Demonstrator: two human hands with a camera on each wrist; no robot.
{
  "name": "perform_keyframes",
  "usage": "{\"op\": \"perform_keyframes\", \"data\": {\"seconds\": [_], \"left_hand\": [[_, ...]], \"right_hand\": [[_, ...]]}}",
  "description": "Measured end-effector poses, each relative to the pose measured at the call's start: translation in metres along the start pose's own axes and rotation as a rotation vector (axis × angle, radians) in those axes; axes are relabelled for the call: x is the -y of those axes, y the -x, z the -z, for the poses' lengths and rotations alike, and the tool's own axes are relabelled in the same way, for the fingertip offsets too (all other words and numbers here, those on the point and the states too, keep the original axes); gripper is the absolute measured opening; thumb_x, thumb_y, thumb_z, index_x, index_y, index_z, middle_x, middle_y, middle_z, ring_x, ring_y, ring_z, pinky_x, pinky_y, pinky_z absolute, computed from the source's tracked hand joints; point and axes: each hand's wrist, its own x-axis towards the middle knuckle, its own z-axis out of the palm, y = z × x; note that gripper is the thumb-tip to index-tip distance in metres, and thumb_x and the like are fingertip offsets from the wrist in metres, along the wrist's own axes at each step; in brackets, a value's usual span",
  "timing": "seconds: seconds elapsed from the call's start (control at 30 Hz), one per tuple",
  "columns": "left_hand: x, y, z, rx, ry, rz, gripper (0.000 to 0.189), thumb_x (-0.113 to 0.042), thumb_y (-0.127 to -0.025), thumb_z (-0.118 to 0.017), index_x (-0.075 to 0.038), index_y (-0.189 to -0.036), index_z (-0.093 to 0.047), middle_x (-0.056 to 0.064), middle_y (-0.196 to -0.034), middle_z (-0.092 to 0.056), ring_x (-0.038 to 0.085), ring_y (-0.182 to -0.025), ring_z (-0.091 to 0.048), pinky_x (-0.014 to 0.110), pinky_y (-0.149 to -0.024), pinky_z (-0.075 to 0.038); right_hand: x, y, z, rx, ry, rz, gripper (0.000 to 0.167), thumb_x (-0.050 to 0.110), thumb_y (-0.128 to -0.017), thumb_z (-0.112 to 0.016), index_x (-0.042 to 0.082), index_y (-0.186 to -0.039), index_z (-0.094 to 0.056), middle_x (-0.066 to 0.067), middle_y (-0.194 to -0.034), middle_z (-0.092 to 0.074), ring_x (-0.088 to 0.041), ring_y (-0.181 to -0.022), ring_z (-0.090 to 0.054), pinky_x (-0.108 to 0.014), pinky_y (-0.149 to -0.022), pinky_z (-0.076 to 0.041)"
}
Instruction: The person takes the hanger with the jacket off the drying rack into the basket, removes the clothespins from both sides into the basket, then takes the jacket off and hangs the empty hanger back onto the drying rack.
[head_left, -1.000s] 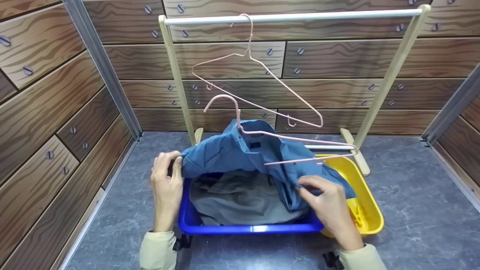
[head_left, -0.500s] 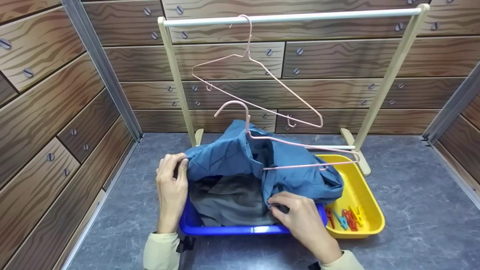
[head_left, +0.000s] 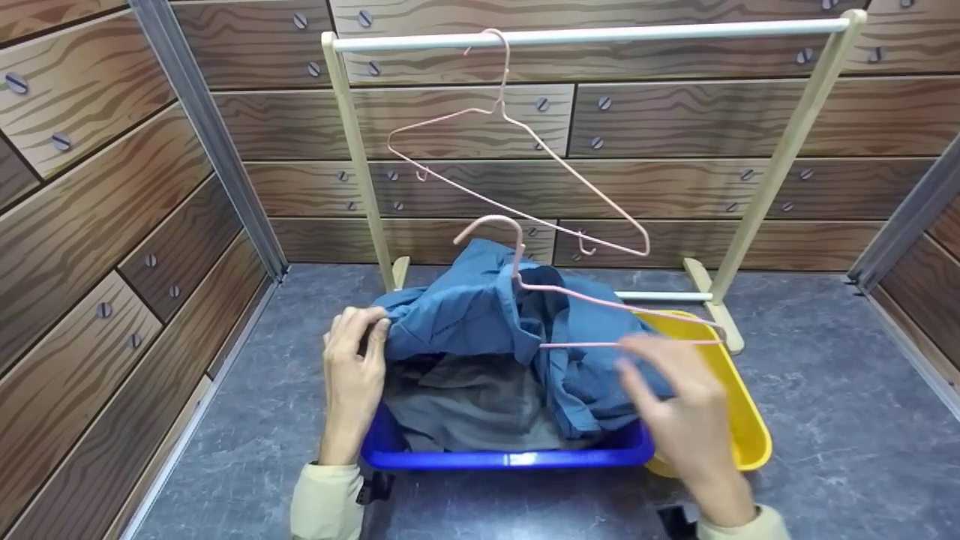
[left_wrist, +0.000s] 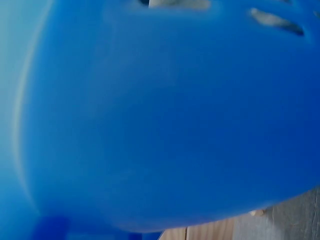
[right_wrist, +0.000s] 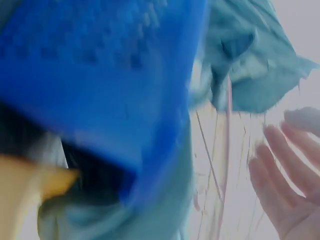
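Observation:
A blue shirt (head_left: 465, 315) lies bunched over a blue basin (head_left: 510, 459). One side of a pink hanger (head_left: 637, 309) is hidden inside it, while the hook and the other arm stick out. At the shirt's left end, my left hand (head_left: 354, 375) pinches the cloth. The left wrist view is mostly filled by the blue basin's wall (left_wrist: 165, 115). My right hand (head_left: 682, 412), blurred, is beside the hanger's lower bar with thumb and fingers apart. In the right wrist view its fingers (right_wrist: 280, 170) look extended, apart from the shirt (right_wrist: 260, 75).
Grey cloth (head_left: 465, 401) lies in the blue basin. A yellow basin (head_left: 739, 397) stands at its right, partly covered by my right hand. Behind is a rack (head_left: 780, 150) whose white rail (head_left: 637, 34) carries another pink hanger (head_left: 570, 169). Wood-patterned walls (head_left: 105, 247) enclose the sides.
My right hand held the shirt's right part, brought it left, then let go and moved right. The held hanger's hook shifted right and lower. My left hand stayed on the shirt, drifting slightly right.

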Motion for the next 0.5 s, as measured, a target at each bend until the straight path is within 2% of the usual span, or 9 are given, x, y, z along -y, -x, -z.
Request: {"op": "perform_keyframes", "data": {"seconds": [0.1,0.2,0.33,0.5], "left_hand": [[-0.002,-0.001,-0.001,0.023,0.027,-0.013,0.008,-0.006,-0.091,-0.067,-0.012,-0.095,-0.072,-0.002,-0.086,-0.062,0.017,-0.085,-0.054,0.033,-0.075,-0.032],[-0.005,-0.001,-0.002,0.039,0.054,-0.02,0.009,-0.006,-0.091,-0.068,-0.013,-0.094,-0.072,-0.003,-0.084,-0.061,0.015,-0.085,-0.054,0.032,-0.075,-0.033],[-0.008,0.0,-0.002,0.061,0.063,-0.025,0.009,-0.005,-0.09,-0.068,-0.013,-0.093,-0.072,-0.004,-0.084,-0.062,0.015,-0.085,-0.054,0.032,-0.075,-0.033],[-0.01,0.001,-0.003,0.075,0.08,-0.008,0.01,-0.005,-0.09,-0.069,-0.014,-0.093,-0.073,-0.004,-0.085,-0.063,0.015,-0.085,-0.053,0.031,-0.075,-0.032]], "right_hand": [[-0.011,-0.005,0.011,-0.081,0.03,-0.04,0.034,0.006,-0.08,-0.072,0.0,-0.114,-0.07,-0.015,-0.121,-0.065,-0.034,-0.113,-0.055,-0.033,-0.105,-0.034],[-0.021,-0.006,0.02,-0.057,0.056,-0.122,0.039,0.002,-0.082,-0.073,0.003,-0.12,-0.068,-0.014,-0.127,-0.062,-0.034,-0.118,-0.05,-0.033,-0.106,-0.03],[-0.031,-0.002,0.03,0.016,0.097,-0.206,0.035,-0.002,-0.084,-0.073,0.009,-0.118,-0.071,-0.005,-0.111,-0.069,-0.023,-0.104,-0.055,-0.026,-0.096,-0.032],[-0.04,0.0,0.041,0.072,0.094,-0.247,0.028,-0.001,-0.088,-0.071,0.014,-0.111,-0.075,0.001,-0.094,-0.067,-0.008,-0.087,-0.055,-0.016,-0.077,-0.038]]}}
